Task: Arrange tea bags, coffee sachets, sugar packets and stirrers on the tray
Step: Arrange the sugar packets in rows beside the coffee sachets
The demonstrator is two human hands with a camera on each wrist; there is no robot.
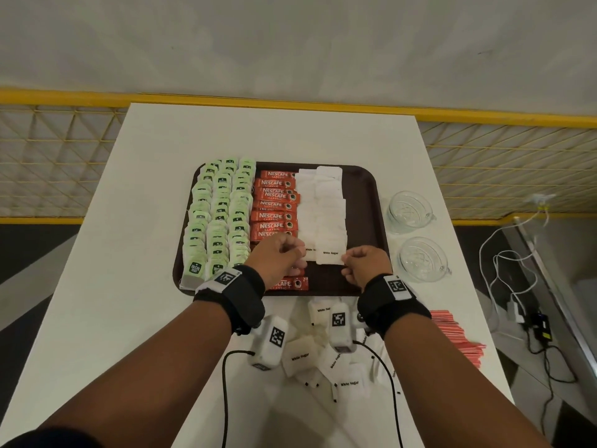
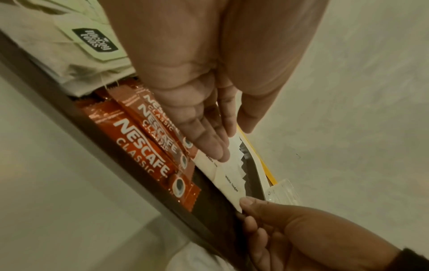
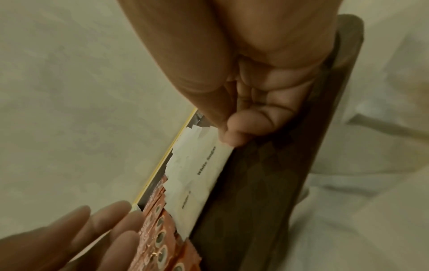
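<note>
On the dark brown tray [image 1: 371, 189], green tea bags [image 1: 219, 218] fill the left, red coffee sachets [image 1: 274, 208] run down the middle, and white sugar packets [image 1: 323, 208] lie to their right. My right hand [image 1: 361, 263] pinches the near right corner of the nearest sugar packet [image 1: 329, 253], which lies flat on the tray. In the right wrist view, thumb and finger of the right hand [image 3: 232, 133] clamp that packet [image 3: 204, 168]. My left hand [image 1: 284, 253] rests its straight fingers [image 2: 209, 144] on the neighbouring packet [image 2: 209, 161], beside the coffee sachets [image 2: 144, 146].
Several loose sugar packets [image 1: 349, 383] lie on the white table in front of the tray. Red stirrers [image 1: 458, 337] are piled at the near right. Two glass cups [image 1: 407, 211] [image 1: 420, 258] stand right of the tray. Cables [image 1: 517, 286] hang off the table's right side.
</note>
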